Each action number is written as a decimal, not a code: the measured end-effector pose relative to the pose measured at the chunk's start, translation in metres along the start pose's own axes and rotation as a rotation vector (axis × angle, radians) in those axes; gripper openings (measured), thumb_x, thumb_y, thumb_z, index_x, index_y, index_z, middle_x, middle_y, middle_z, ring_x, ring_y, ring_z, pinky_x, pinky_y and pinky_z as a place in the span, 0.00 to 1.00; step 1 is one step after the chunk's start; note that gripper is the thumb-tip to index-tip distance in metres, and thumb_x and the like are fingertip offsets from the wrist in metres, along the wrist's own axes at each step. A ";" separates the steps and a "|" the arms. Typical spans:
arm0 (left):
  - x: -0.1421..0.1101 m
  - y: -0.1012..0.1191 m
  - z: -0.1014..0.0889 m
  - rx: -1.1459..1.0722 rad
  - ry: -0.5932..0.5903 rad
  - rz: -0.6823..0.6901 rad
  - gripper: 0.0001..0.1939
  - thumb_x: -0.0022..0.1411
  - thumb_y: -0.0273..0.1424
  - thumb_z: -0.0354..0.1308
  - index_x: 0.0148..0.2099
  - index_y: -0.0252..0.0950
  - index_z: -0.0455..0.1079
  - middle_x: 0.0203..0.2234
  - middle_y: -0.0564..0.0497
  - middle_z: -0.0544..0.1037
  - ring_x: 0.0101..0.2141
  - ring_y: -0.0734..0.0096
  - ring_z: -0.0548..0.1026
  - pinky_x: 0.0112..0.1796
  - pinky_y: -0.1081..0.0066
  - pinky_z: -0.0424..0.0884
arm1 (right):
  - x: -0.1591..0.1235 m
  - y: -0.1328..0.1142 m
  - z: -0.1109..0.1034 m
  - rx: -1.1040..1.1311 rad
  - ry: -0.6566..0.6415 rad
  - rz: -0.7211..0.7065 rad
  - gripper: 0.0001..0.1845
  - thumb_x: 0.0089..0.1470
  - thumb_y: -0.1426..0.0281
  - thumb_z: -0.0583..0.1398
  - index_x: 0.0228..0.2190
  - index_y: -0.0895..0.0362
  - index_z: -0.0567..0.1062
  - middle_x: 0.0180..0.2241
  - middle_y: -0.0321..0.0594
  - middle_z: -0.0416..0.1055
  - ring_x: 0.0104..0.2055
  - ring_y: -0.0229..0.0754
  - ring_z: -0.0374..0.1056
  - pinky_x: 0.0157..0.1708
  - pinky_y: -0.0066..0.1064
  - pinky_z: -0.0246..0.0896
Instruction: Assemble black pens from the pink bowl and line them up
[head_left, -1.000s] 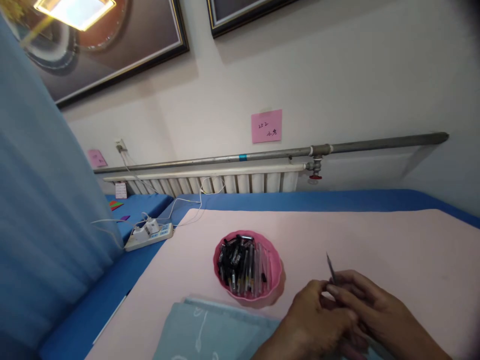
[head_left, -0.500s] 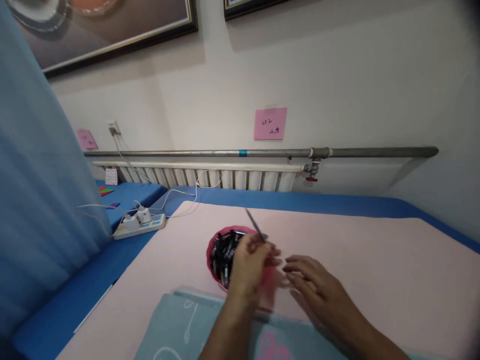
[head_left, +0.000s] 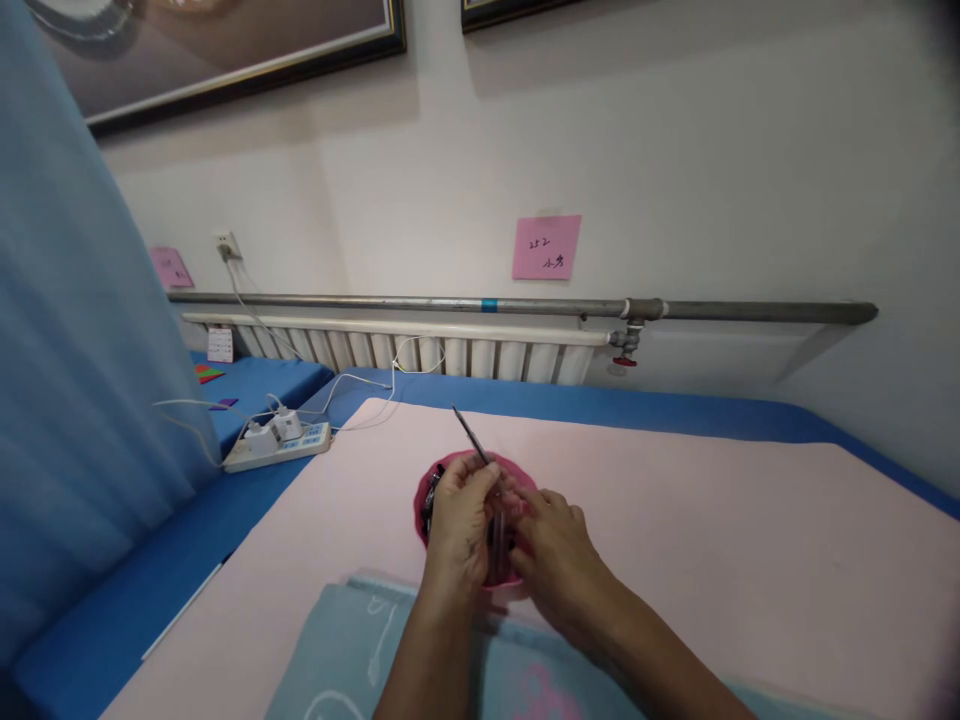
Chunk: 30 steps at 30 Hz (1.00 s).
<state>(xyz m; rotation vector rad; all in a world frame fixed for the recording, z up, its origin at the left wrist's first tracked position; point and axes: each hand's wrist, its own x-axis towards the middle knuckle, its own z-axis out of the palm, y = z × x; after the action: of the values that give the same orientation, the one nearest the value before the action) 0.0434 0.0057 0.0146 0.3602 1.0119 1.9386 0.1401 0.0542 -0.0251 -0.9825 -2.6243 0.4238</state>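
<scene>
The largest item is the table [head_left: 637, 407], blue-topped, extending beneath and beyond the pink bowl. A pink sheet [head_left: 712, 530] covers much of it and lies directly under the bowl. The blue curtain [head_left: 82, 350] hangs well to the left of the bowl; the white radiator [head_left: 480, 358] stands beyond it, against the wall. A folded blue-green cloth [head_left: 337, 650] lies on the near side of the bowl.

The left hand [head_left: 461, 520] is over the bowl, its grip closed, thumb and fingers clamped on a slim dark rod. The right hand [head_left: 559, 550] is at the bowl's right side, fingers bent towards the left hand; whether its grip holds anything cannot be determined.

The pink bowl [head_left: 419, 500] contains black pieces [head_left: 430, 496], visible at its left, and clear tubes [head_left: 498, 550], visible between the hands. The slim dark rod [head_left: 471, 435] is tilted, its tip projecting past the bowl's far rim.
</scene>
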 end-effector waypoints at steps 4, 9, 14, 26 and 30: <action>0.002 -0.001 -0.002 -0.002 0.007 0.008 0.13 0.42 0.29 0.64 0.31 0.33 0.65 0.21 0.55 0.73 0.23 0.76 0.73 0.26 0.76 0.68 | 0.000 0.002 0.001 0.163 0.034 0.011 0.13 0.39 0.79 0.56 0.25 0.54 0.77 0.47 0.43 0.68 0.47 0.55 0.57 0.43 0.45 0.49; 0.004 -0.003 -0.005 -0.042 -0.003 -0.046 0.14 0.43 0.30 0.66 0.33 0.34 0.66 0.22 0.54 0.74 0.25 0.76 0.73 0.28 0.74 0.70 | -0.010 0.015 -0.018 0.514 0.127 0.103 0.06 0.45 0.72 0.56 0.26 0.54 0.73 0.28 0.37 0.70 0.32 0.43 0.64 0.34 0.35 0.59; -0.001 -0.018 0.001 -0.028 -0.090 -0.189 0.14 0.41 0.28 0.67 0.31 0.33 0.66 0.22 0.52 0.75 0.25 0.74 0.74 0.29 0.74 0.70 | -0.030 0.028 -0.030 0.877 0.233 0.284 0.07 0.50 0.64 0.52 0.28 0.55 0.66 0.18 0.30 0.63 0.17 0.36 0.59 0.12 0.24 0.51; -0.011 -0.051 0.011 -0.008 -0.158 -0.271 0.13 0.46 0.28 0.65 0.32 0.34 0.65 0.25 0.52 0.77 0.26 0.74 0.75 0.30 0.74 0.71 | -0.053 0.036 -0.034 1.119 0.272 0.377 0.07 0.46 0.65 0.61 0.29 0.55 0.72 0.17 0.30 0.65 0.19 0.35 0.60 0.16 0.25 0.53; -0.013 -0.052 0.013 -0.029 -0.138 -0.256 0.13 0.45 0.28 0.66 0.32 0.33 0.65 0.25 0.51 0.77 0.26 0.74 0.75 0.30 0.74 0.71 | -0.054 0.035 -0.033 0.955 0.348 0.283 0.06 0.48 0.65 0.60 0.28 0.55 0.72 0.26 0.36 0.71 0.29 0.40 0.67 0.27 0.28 0.61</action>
<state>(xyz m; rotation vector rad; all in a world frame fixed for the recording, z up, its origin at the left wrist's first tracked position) 0.0887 0.0156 -0.0149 0.3266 0.8936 1.6737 0.2114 0.0485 -0.0180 -0.9383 -1.6334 1.2743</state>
